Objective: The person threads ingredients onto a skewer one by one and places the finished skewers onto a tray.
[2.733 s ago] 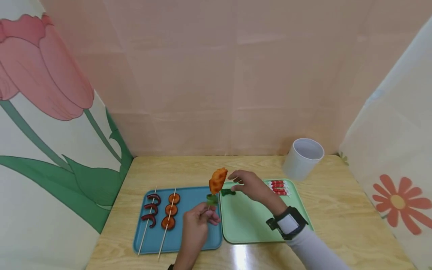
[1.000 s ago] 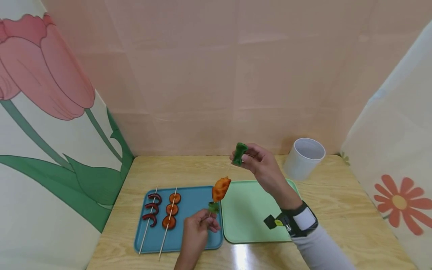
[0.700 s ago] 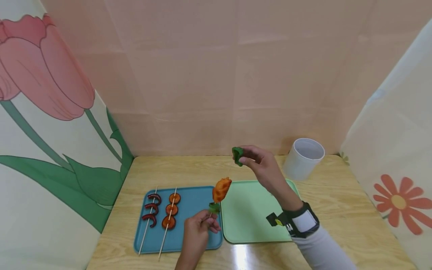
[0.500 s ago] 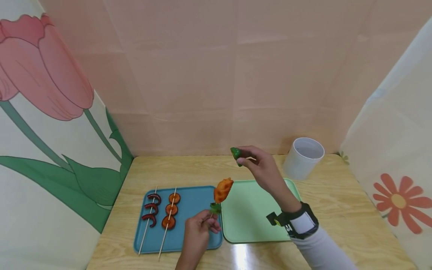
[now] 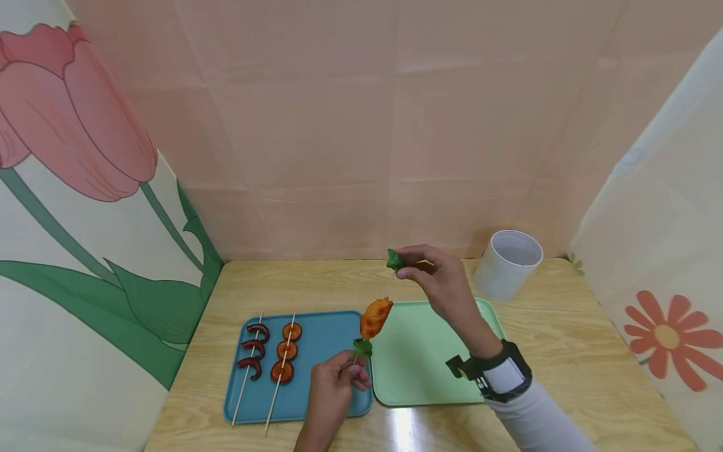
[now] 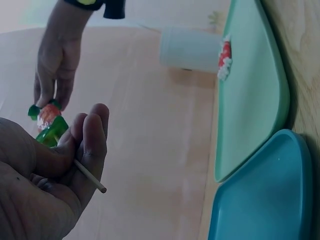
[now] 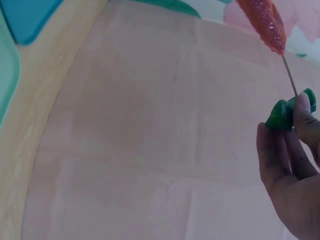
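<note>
My left hand (image 5: 332,384) pinches a wooden skewer (image 6: 90,176) near its lower end, pointing it up and away over the seam between two trays. Threaded on it are a green pepper piece (image 5: 363,348) just above my fingers and, beyond that, an orange fried-looking piece (image 5: 375,318). Above, my right hand (image 5: 437,276) pinches a second green pepper piece (image 7: 286,112) between thumb and fingertips. In the right wrist view, the bare tip of the skewer (image 7: 289,75) runs up to this piece; whether it has pierced it I cannot tell.
On the blue tray (image 5: 316,411) lie two loaded skewers, one with dark red curled pieces (image 5: 254,348), one with round brown slices (image 5: 287,351). Beside it sits the green tray (image 5: 418,383), a red-and-white piece (image 6: 225,57) on it. A white cup (image 5: 505,267) stands behind.
My right hand has picked up the green pepper piece from the green tray, raised it to the skewer's tip and turned it. My left hand has shifted slightly right with the skewer.
</note>
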### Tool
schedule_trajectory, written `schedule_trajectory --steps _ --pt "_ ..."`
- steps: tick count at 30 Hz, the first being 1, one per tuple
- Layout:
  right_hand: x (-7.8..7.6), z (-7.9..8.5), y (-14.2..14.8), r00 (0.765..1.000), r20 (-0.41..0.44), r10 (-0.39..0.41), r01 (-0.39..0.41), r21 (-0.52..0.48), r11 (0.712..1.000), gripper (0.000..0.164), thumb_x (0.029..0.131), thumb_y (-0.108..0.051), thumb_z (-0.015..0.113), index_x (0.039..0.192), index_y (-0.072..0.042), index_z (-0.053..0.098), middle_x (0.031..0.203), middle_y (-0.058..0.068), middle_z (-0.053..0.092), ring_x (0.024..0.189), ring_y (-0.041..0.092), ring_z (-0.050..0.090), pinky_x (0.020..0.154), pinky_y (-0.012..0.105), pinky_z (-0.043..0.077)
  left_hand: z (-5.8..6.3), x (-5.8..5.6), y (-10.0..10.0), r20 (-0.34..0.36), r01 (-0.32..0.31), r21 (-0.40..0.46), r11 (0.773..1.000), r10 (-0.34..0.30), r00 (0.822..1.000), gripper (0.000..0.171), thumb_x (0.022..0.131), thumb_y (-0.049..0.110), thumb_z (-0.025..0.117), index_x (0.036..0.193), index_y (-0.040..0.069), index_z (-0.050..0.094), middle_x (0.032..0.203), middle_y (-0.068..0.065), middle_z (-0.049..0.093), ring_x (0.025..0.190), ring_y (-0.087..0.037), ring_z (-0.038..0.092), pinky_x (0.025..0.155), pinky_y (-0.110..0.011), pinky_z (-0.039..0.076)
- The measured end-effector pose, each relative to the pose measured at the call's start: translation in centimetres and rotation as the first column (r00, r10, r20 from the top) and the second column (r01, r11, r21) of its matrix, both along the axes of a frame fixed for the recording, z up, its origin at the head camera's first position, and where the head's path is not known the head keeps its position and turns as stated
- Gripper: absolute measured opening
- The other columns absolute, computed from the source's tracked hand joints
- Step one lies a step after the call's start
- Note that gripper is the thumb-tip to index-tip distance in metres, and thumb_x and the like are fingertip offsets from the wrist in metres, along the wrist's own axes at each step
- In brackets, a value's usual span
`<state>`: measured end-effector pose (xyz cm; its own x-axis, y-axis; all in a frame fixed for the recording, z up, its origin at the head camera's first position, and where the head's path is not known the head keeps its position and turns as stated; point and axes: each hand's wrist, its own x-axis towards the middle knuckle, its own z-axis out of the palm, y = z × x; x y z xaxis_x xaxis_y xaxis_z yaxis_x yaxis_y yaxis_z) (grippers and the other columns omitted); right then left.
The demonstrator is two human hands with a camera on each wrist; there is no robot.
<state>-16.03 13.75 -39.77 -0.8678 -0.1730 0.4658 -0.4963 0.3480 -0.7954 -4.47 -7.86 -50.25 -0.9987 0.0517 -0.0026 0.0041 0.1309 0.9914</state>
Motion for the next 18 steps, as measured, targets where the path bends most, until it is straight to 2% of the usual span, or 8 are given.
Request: schedule_trajectory --steps 3,6,9,13,18 --pt "0.2 -0.1 -0.3 0.985 -0.169 -0.036 0.052 0.093 0.994 0.032 0.083 -0.007 0.08 0.114 -0.015 0.077 0.106 0.0 0.075 0.096 0.012 0.073 0.088 0.013 0.057 0.1 0.0 0.1 0.006 0.003 0.007 1.0 -0.003 1.0 0.016 0.096 -0.008 0.059 0.091 0.0 0.072 0.074 -0.011 0.074 0.065 -0.013 0.073 0.061 -0.031 0.064" --pt "0.6 -0.3 -0.6 0.942 -0.331 -0.049 0.109 0.163 0.981 0.031 0.079 -0.004 0.083 0.108 -0.013 0.079 0.099 0.001 0.071 0.092 0.016 0.073 0.088 0.006 0.053 0.2 0.1 0.3 0.007 0.009 0.021 1.0 -0.009 1.0 0.014 0.096 -0.008 0.059 0.093 -0.003 0.071 0.075 -0.012 0.074 0.065 -0.013 0.073 0.061 -0.03 0.064" --pt "1.0 -0.3 -0.8 0.903 -0.429 -0.028 0.13 0.21 0.969 0.032 0.077 -0.002 0.084 0.108 -0.01 0.08 0.092 0.002 0.066 0.087 0.016 0.069 0.085 0.001 0.049 0.4 0.1 0.4 0.008 0.01 0.024 1.0 -0.01 1.0 0.013 0.097 -0.008 0.059 0.093 -0.003 0.071 0.075 -0.012 0.074 0.065 -0.013 0.073 0.061 -0.027 0.064" --pt "1.5 -0.2 -1.2 0.879 -0.476 0.023 0.103 0.237 0.966 0.036 0.074 0.003 0.085 0.108 -0.007 0.08 0.085 0.002 0.059 0.078 0.01 0.058 0.073 0.003 0.047 0.7 0.0 0.5 -0.009 -0.014 0.006 1.0 0.014 1.0 0.015 0.097 -0.008 0.059 0.091 -0.002 0.071 0.074 -0.011 0.074 0.064 -0.013 0.072 0.06 -0.029 0.064" --pt "2.0 -0.6 -2.1 0.879 -0.475 0.048 0.089 0.262 0.961 0.034 0.075 0.003 0.085 0.107 -0.005 0.08 0.082 0.001 0.055 0.072 0.009 0.051 0.064 0.007 0.045 1.2 -0.3 0.7 -0.046 -0.06 -0.018 0.998 0.059 0.997 0.017 0.095 -0.01 0.059 0.088 -0.001 0.072 0.071 -0.01 0.073 0.062 -0.014 0.072 0.059 -0.032 0.064"
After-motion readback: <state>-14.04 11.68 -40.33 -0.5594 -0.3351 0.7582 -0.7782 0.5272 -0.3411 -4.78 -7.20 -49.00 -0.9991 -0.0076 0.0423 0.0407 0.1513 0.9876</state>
